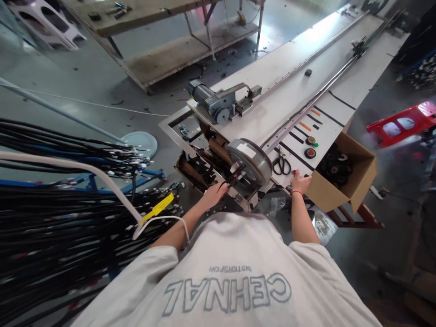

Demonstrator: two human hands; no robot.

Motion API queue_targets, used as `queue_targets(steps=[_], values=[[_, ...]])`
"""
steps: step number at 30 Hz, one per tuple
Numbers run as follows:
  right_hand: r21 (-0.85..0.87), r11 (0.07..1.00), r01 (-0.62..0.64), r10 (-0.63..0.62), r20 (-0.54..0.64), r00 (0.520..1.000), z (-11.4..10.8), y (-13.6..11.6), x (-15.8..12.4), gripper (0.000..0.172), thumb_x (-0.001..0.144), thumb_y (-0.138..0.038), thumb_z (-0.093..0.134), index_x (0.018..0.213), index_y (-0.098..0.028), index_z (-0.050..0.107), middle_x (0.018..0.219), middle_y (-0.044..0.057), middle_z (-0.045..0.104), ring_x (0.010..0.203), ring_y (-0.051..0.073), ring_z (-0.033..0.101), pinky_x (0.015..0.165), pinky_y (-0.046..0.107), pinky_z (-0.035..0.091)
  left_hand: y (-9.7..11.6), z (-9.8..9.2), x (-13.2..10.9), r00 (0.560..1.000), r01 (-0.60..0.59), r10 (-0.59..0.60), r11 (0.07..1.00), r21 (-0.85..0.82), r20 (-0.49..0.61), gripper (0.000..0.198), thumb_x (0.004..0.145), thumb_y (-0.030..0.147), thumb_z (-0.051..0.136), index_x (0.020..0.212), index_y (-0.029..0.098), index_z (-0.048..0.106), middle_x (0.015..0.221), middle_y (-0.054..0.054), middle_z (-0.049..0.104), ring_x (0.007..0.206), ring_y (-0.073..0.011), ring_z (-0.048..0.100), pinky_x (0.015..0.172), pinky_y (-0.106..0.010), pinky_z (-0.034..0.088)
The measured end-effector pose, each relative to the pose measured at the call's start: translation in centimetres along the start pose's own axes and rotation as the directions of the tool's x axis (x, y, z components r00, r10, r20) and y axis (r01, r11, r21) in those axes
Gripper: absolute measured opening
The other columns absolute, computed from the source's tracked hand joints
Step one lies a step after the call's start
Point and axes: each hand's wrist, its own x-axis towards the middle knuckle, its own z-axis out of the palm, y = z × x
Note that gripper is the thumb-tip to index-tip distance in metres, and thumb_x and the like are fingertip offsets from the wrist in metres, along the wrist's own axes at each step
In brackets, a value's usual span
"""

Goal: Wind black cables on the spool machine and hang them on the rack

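Pinching a thin black wire [232, 178] in the closed left hand [214, 194], just in front of the round grey metal drum [250, 159] on the long white workbench [289, 95]. Resting the right hand [300, 183] on the bench edge beside black-handled scissors [281, 164] and a brown cardboard box [327, 195] of black tape rolls, unclear whether clamped on anything. Seemingly early going, with the wire no farther than the drum and heaped black cable bundles [51, 227] at left untouched.

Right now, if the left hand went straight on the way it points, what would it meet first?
Most likely the black wires just ahead of the left hand, then the grey round drum behind them; depth is unclear.
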Motion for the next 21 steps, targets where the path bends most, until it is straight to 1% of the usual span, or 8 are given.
queue_targets(steps=[3, 6, 9, 11, 14, 17, 19, 21], values=[[0.001, 1.0, -0.003, 0.003, -0.014, 1.0, 0.1, 0.1, 0.0, 0.083, 0.084, -0.061, 0.048, 0.139, -0.001, 0.034, 0.135, 0.03, 0.044, 0.125, 0.038, 0.046, 0.103, 0.049, 0.036, 0.0, 0.6, 0.1, 1.0, -0.004, 0.004, 0.999, -0.055, 0.003, 0.042, 0.092, 0.051, 0.035, 0.069, 0.02, 0.051, 0.057, 0.002, 0.048, 0.058, -0.0139, 0.046, 0.062, -0.026, 0.038], [0.007, 1.0, -0.012, 0.012, -0.027, 1.0, 0.2, 0.1, 0.1, 0.086, 0.082, -0.064, 0.049, 0.14, -0.002, 0.033, 0.134, 0.03, 0.045, 0.123, 0.039, 0.047, 0.101, 0.05, 0.038, -0.5, 1.4, -0.1, 0.998, 0.013, -0.007, 0.995, -0.102, 0.055, 0.042, 0.092, 0.05, 0.036, 0.069, 0.019, 0.052, 0.06, 0.001, 0.051, 0.062, -0.0141, 0.049, 0.065, -0.025, 0.04], [-0.004, 1.0, -0.021, 0.021, -0.016, 1.0, 0.1, -0.1, 0.0, 0.088, 0.08, -0.063, 0.054, 0.14, -0.003, 0.033, 0.134, 0.03, 0.045, 0.123, 0.04, 0.046, 0.102, 0.051, 0.038, -1.0, 1.8, -0.2, 0.997, 0.08, -0.076, 0.983, -0.163, 0.033, 0.04, 0.091, 0.051, 0.037, 0.073, 0.019, 0.053, 0.061, 0.001, 0.052, 0.064, -0.0149, 0.05, 0.066, -0.026, 0.04], [-0.006, 1.0, -0.026, 0.026, -0.003, 1.0, 0.1, -0.1, 0.0, 0.086, 0.082, -0.062, 0.054, 0.141, -0.003, 0.032, 0.134, 0.03, 0.045, 0.124, 0.04, 0.046, 0.102, 0.051, 0.037, -1.1, 1.8, -0.1, 0.995, 0.098, -0.098, 0.973, -0.209, 0.01, 0.038, 0.091, 0.051, 0.037, 0.078, 0.019, 0.053, 0.06, 0.002, 0.051, 0.063, -0.015, 0.05, 0.067, -0.026, 0.041], [-0.007, 1.0, -0.022, 0.022, 0.007, 1.0, 0.1, -0.1, 0.0, 0.087, 0.082, -0.061, 0.053, 0.142, -0.002, 0.031, 0.135, 0.03, 0.044, 0.125, 0.04, 0.045, 0.102, 0.051, 0.037, -0.5, 1.6, 0.5, 0.997, 0.078, -0.081, 0.97, -0.23, -0.002, 0.038, 0.091, 0.05, 0.038, 0.077, 0.019, 0.053, 0.058, 0.003, 0.049, 0.062, -0.0145, 0.049, 0.068, -0.026, 0.042], [0.003, 1.0, -0.011, 0.011, 0.006, 1.0, 0.2, 0.0, 0.1, 0.087, 0.082, -0.061, 0.053, 0.141, -0.002, 0.031, 0.136, 0.03, 0.043, 0.126, 0.04, 0.044, 0.103, 0.05, 0.036, 0.6, 1.8, 1.7, 0.996, 0.088, -0.091, 0.97, -0.228, -0.002, 0.037, 0.092, 0.049, 0.042, 0.073, 0.019, 0.053, 0.054, 0.004, 0.046, 0.058, -0.0132, 0.046, 0.063, -0.025, 0.041], [0.012, 1.0, -0.008, 0.008, 0.001, 1.0, 0.2, 0.2, 0.1, 0.086, 0.082, -0.061, 0.053, 0.141, -0.001, 0.032, 0.137, 0.03, 0.042, 0.127, 0.039, 0.043, 0.104, 0.049, 0.036, 1.4, 2.1, 2.6, 0.988, 0.151, -0.151, 0.938, -0.311, 0.024, 0.036, 0.091, 0.048, 0.046, 0.071, 0.018, 0.052, 0.052, 0.005, 0.042, 0.052, -0.011, 0.042, 0.058, -0.023, 0.039], [0.013, 1.0, -0.012, 0.013, -0.001, 1.0, 0.3, 0.3, 0.2, 0.087, 0.082, -0.06, 0.053, 0.141, 0.0, 0.032, 0.138, 0.03, 0.042, 0.127, 0.039, 0.043, 0.104, 0.049, 0.036, 2.1, 2.3, 3.2, 0.963, 0.266, -0.251, 0.839, -0.475, 0.097, 0.037, 0.091, 0.048, 0.048, 0.07, 0.017, 0.049, 0.05, 0.007, 0.036, 0.046, -0.0079, 0.036, 0.053, -0.021, 0.038]])
